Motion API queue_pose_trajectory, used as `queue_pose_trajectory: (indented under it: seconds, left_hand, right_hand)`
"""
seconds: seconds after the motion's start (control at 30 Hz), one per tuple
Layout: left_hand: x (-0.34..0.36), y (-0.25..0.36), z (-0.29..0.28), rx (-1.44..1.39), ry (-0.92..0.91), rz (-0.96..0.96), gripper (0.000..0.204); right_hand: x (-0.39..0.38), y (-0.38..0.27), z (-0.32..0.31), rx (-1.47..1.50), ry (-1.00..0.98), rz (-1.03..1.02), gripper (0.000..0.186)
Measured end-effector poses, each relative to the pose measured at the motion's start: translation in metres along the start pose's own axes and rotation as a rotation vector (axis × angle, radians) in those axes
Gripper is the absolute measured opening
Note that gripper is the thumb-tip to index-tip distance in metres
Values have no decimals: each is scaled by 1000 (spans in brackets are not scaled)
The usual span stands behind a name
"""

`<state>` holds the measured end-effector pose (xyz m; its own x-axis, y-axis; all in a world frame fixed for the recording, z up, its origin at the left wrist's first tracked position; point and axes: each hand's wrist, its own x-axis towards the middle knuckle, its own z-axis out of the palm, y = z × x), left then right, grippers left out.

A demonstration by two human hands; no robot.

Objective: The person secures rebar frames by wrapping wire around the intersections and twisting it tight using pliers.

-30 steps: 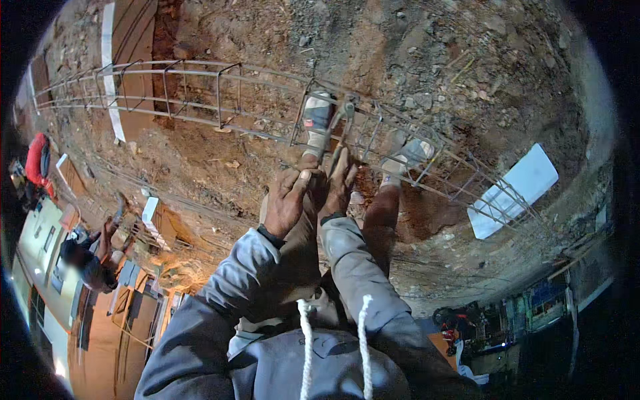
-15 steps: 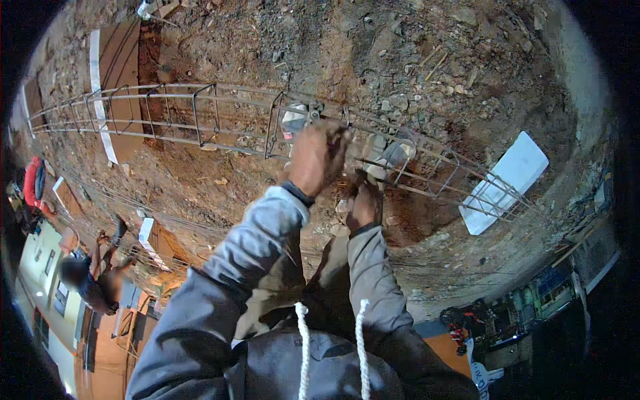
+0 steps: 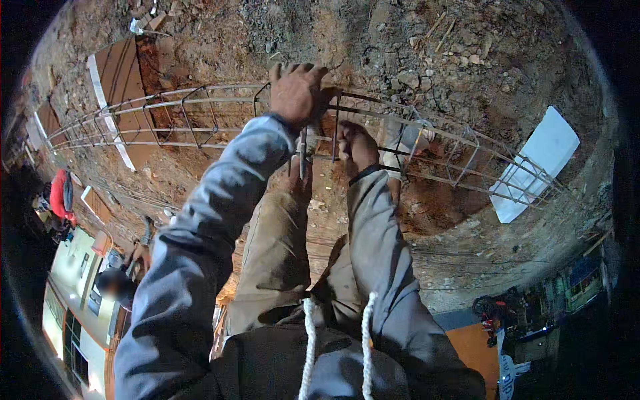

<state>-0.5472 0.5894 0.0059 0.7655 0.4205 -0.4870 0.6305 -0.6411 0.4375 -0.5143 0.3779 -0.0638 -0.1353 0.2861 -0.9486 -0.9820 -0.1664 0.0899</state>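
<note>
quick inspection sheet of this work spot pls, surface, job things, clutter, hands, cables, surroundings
surface: bare dirt ground strewn with stones and rubble.
job's things: long rebar cage lying on the dirt, longitudinal bars tied through square stirrups.
clutter: white flat board beside the cage's right end; rusty brown sheet under its left part.
grippers: left hand grips a top bar of the cage; right hand is down among the bars, what it holds cannot be told.
cables: nothing seen on the ground; two white drawstrings hang from the person's top.
surroundings: another person at lower left, near a building.
</note>
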Motion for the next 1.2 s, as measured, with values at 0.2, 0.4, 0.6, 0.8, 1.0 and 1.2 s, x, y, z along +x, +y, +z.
queue_pose_trajectory:
  seconds: [0.2,0.4,0.6,0.8,1.0,1.2]
  left_hand:
    - [-50,-27,5,-32,222,-120,40]
    - [-67,-40,-14,-168,160,-235,39]
    - [-45,-11,-1,-7,234,30,40]
    - [0,22,-1,-304,-142,56,21]
    - [-33,36,10,-292,2,-59,20]
    - [-58,60,31,-727,535,-387,18]
  right_hand:
    - [-6,-7,49,-448,56,-465,24]
    - [-14,-13,49,-237,-32,-340,24]
    - [-14,-8,48,-157,-25,-443,11]
    - [7,-8,8,-604,63,-449,29]
    - [-8,-2,32,-1255,530,-1126,28]
    - [-37,-28,81,-1155,506,-905,20]
